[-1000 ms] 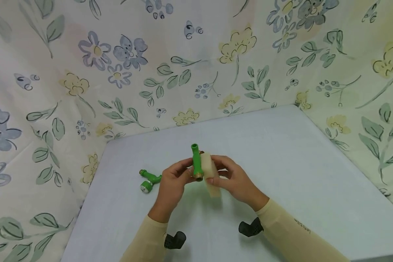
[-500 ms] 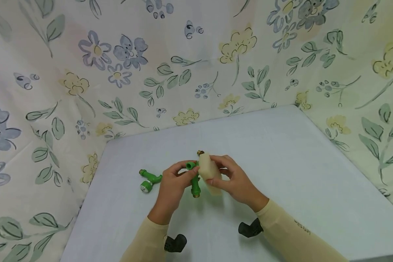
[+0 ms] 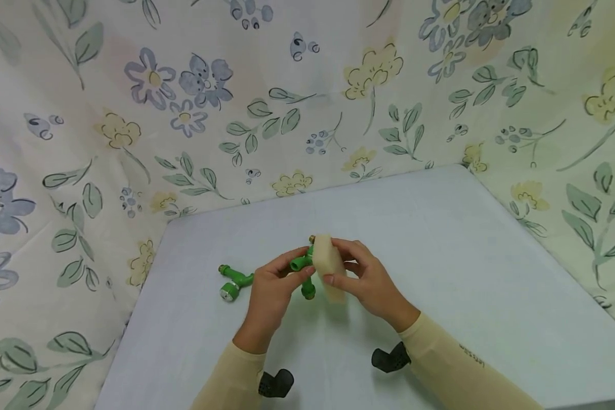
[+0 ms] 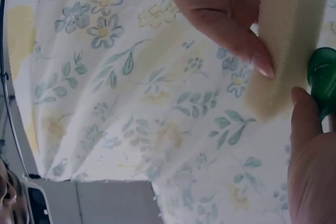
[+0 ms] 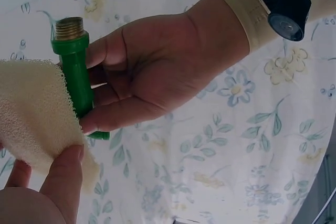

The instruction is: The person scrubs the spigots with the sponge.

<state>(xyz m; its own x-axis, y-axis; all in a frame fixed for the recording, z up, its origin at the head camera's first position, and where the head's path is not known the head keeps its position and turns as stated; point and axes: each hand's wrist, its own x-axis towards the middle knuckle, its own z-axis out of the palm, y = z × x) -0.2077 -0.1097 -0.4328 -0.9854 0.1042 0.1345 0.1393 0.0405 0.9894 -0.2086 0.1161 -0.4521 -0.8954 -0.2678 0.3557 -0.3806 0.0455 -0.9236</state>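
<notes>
Green tap [image 3: 301,263] and cream sponge [image 3: 328,256], held side by side above a white table [image 3: 441,245].
The left hand [image 3: 270,290] pinches the tap between thumb and fingers; the right hand [image 3: 373,279] grips the sponge. Sponge and fingers hide the tap's middle, so I can't tell whether the two touch. Beside the left hand, a second green tap [image 3: 230,291] lies on the table, its tip hard to make out against that hand.
</notes>
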